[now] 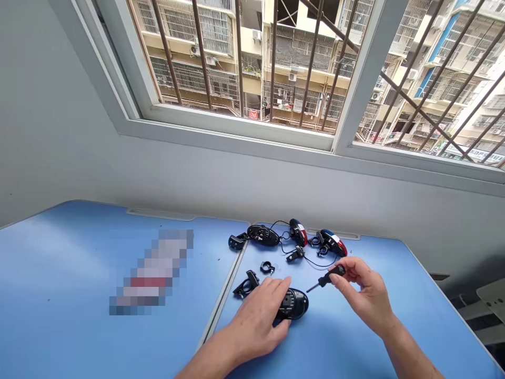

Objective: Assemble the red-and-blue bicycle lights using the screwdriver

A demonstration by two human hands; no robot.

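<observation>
My left hand point(261, 317) grips a black oval device point(299, 304) lying on the table, thumb at its near side and fingers across its far side. Part of the device is hidden under the hand. A small black-handled screwdriver point(330, 275) is pinched in my right hand point(365, 295), its tip pointing left and down, just off the device's right end. By my left fingers lies a black clamp bracket point(246, 285). A small black ring clamp point(267, 267) rests a little farther back.
Along the table's back lie a black oval unit point(263, 235), two units with red, white and blue faces point(299, 232) point(334, 242), and small black switches point(295, 255) on thin cables. A blurred item point(155, 271) lies on the blue table's left half. A seam point(221, 310) divides the table; a barred window is behind.
</observation>
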